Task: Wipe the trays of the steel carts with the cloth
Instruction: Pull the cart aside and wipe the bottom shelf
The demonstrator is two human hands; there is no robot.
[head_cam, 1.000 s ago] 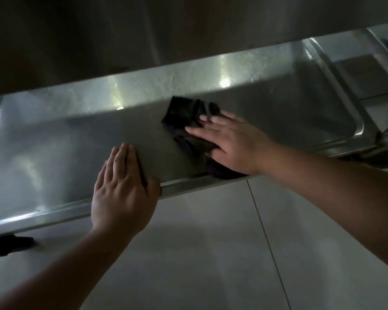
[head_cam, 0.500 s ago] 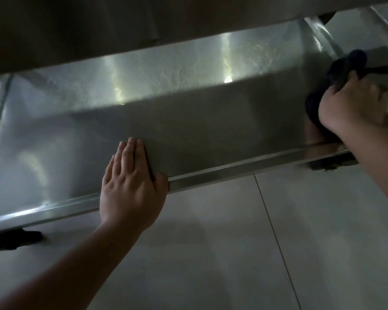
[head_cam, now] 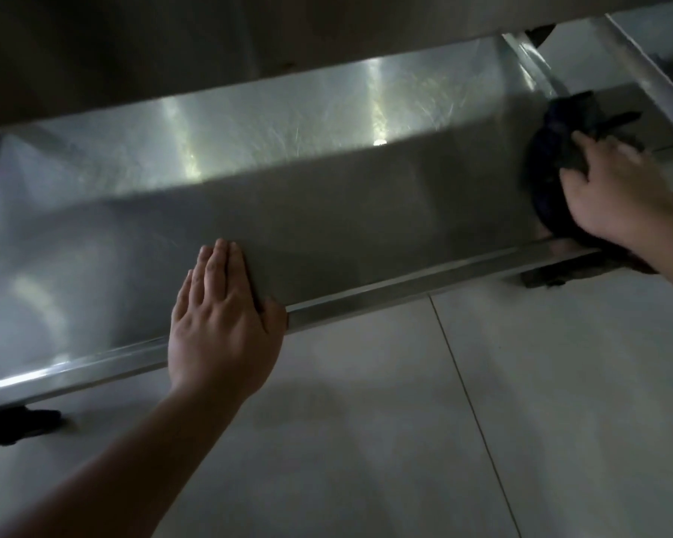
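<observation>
Cloth is bunching under your right hand, fingers curling over it at the tray's right end; your left hand is lying flat, steadying the rim

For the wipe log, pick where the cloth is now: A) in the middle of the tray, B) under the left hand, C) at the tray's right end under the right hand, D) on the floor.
C: the dark cloth is bunched at the right end of the tray, gripped by the right hand; the left hand lies flat on the near rim, bare.
</observation>
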